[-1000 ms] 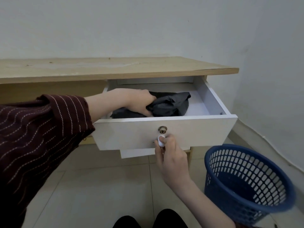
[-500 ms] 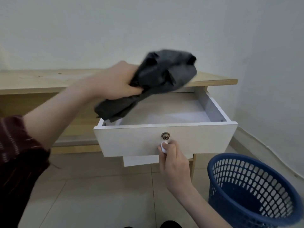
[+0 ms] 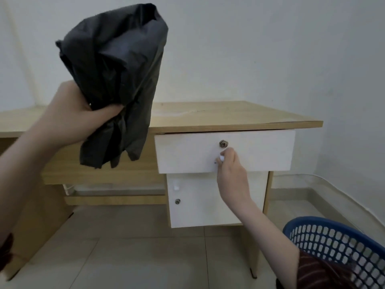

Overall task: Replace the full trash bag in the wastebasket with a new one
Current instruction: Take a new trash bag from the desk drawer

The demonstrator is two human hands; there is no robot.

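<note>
A crumpled black trash bag (image 3: 116, 76) is held up high at the left, in front of the wall, with my left hand (image 3: 77, 117) shut around its lower part. My right hand (image 3: 231, 165) pinches the small white knob (image 3: 221, 158) on the white drawer front (image 3: 260, 151), which sits flush under the desk top. The blue mesh wastebasket (image 3: 337, 245) stands on the floor at the lower right, partly behind my right sleeve; no bag shows in it.
The wooden desk (image 3: 229, 117) runs along the white wall, with a white cabinet door (image 3: 208, 201) below the drawer. Pale floor tiles (image 3: 145, 257) lie in front. A side wall (image 3: 354, 101) closes off the right, close to the wastebasket.
My left hand lifted the black bag out of the drawer and raised it high. My right hand pushed the drawer in from open to flush with the desk.
</note>
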